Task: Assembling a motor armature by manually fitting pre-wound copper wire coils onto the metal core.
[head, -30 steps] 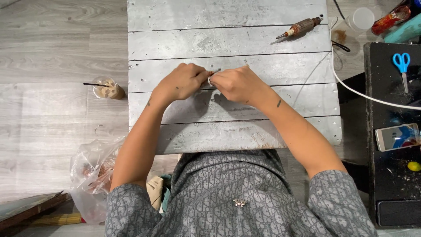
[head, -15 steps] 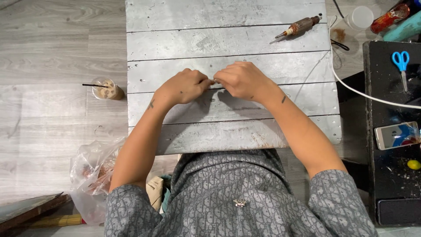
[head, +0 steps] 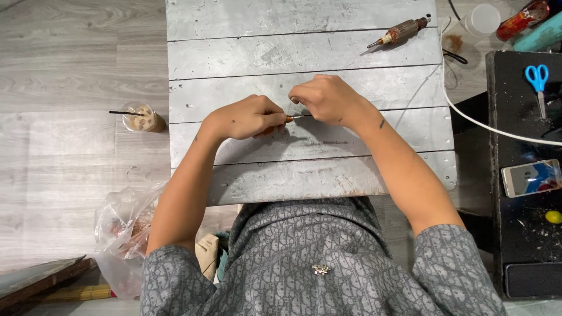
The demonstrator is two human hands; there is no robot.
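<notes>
While pinched between both hands above the grey plank table [head: 363, 175], thin wire [head: 297, 117] lying level, long axis left to right, orange-tipped end toward the left hand [head: 249, 117]. Left hand clenched on that tip; right hand [head: 325, 98] curled around the other end. Hands drawn slightly apart since half a second earlier, exposing more wire. Farther out: brown-handled tool [head: 404, 30], iced drink cup [head: 139, 117], blue scissors [head: 537, 79], phone [head: 531, 177].
</notes>
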